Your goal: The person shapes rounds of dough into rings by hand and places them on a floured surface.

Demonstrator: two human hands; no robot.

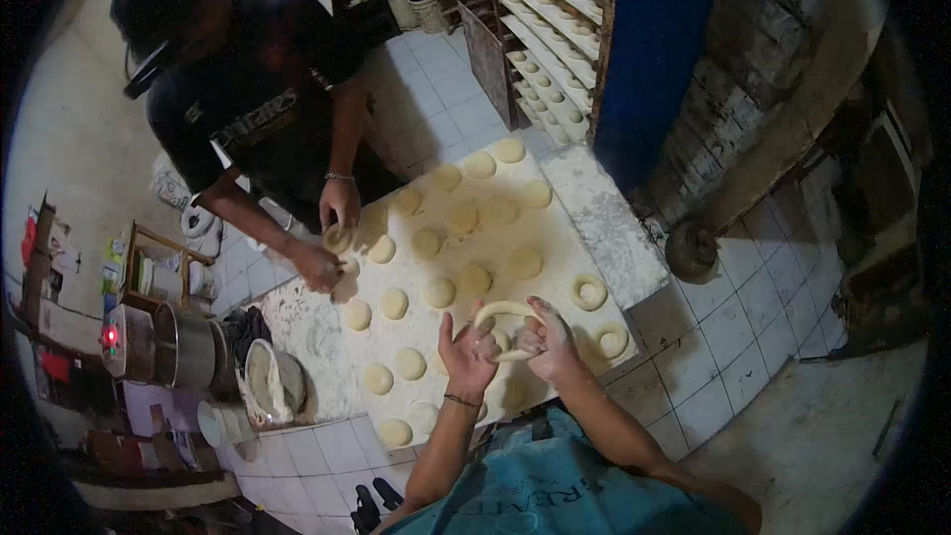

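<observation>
My left hand [468, 357] and my right hand [548, 345] hold a stretched ring of pale dough [504, 309] between them, with fingers curled through its hole. The ring is held above a floured board [584, 228], which bears several round dough pieces [440, 291]. At the board's right side lie shaped dough rings [588, 291], one of them just beyond my right hand. Flour dusts my fingers.
Across the board a co-worker [248, 89] handles dough with both hands [317, 263]. A rack of loaded trays [550, 30] stands behind. A gas cylinder [691, 250] sits at right; metal pots [183, 357] and a bucket [272, 381] are at left.
</observation>
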